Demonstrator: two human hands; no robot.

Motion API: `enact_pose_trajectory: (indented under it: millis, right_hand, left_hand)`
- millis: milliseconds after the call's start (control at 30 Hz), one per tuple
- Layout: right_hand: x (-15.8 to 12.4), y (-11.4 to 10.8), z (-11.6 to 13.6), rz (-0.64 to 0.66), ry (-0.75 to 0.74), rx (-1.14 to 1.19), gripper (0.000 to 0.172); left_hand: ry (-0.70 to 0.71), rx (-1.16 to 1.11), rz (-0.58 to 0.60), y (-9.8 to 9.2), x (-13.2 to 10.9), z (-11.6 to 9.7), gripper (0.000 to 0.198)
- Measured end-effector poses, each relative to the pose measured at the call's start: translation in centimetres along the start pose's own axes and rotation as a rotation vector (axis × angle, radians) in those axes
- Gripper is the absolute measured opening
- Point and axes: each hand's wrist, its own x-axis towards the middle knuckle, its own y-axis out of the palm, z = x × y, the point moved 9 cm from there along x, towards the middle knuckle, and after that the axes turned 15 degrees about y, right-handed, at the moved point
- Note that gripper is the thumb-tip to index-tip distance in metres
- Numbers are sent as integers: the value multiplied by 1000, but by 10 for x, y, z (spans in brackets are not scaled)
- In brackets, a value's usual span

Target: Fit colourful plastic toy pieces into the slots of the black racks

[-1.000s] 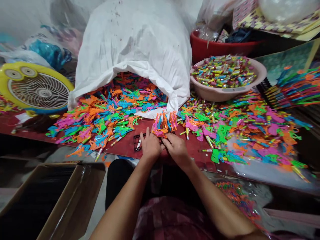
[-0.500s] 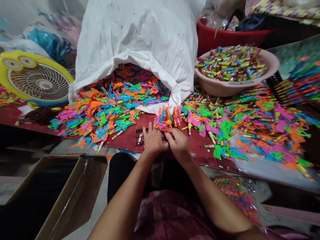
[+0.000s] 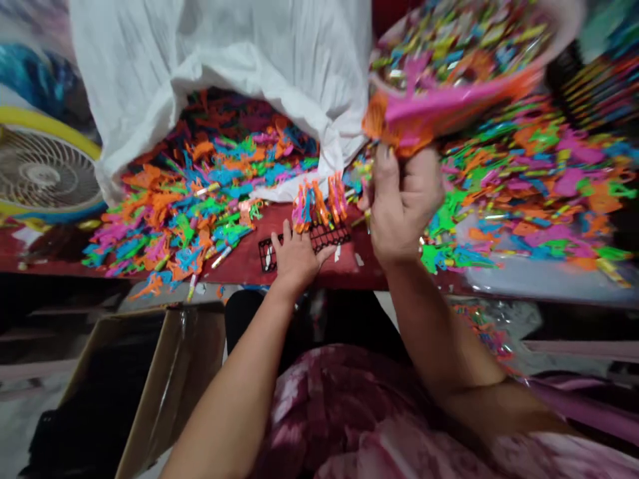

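My right hand [image 3: 402,203] is raised off the table, its fingers closed on a bunch of pink and orange plastic toy pieces [image 3: 434,110], blurred by motion. My left hand [image 3: 295,256] rests on a black plastic grid rack [image 3: 327,235] on the red table top, fingers bent over it. A few coloured pieces [image 3: 319,199] stand upright in the rack just beyond that hand. A big heap of loose coloured toy pieces [image 3: 200,179] spills out of a white sack [image 3: 224,60] behind.
A pink basin [image 3: 464,40] full of small coloured items stands at the back right, with more loose pieces [image 3: 539,173] spread below it. A yellow fan [image 3: 40,176] sits at the left. An open cardboard box [image 3: 150,379] is on the floor at lower left.
My right hand has lifted up and to the right with a bunch of pieces. My left hand stayed on the rack. The camera dipped closer to the table.
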Motion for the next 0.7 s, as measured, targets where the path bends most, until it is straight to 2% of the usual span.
enact_pose_trajectory:
  millis: [67,200,300,333,367,433,500,533,600,700]
  right_hand:
    - [19,-11,-31,-2,108,-81,32]
    - [45,-15,-104,131,271,-279,35]
    - [50,-18,-136,236,376,-444,17]
    - [49,-21,-140,252,386,-489,11]
    - [47,-25,-138,241,373,-522,17]
    - [42,-35,-122,161,275,-527,32]
    - [29,-38,-99,122,152,-449,36]
    - [20,-34,-89,153,112,-386,34]
    - [5,-18,-78,305,107,-261,30]
    - [-5,11,-81,519,282,-130,28]
  left_hand:
    - [14,10,-4,0,-2,-1,82]
    - [90,38,-85,-4,-1,3,84]
    - [169,19,-88,-8,-2,9,76]
    - [193,13,-72,-10,-2,11,74]
    - [215,9,-54,-12,-1,13,72]
    - [250,-3,-11,-15,-1,19,71]
    - [262,-45,48,-15,0,26,71]
    - [261,-78,78,-14,-1,30,71]
    - [256,-147,129,-11,-5,37,71]
    - [266,-216,169,-8,-16,43,70]
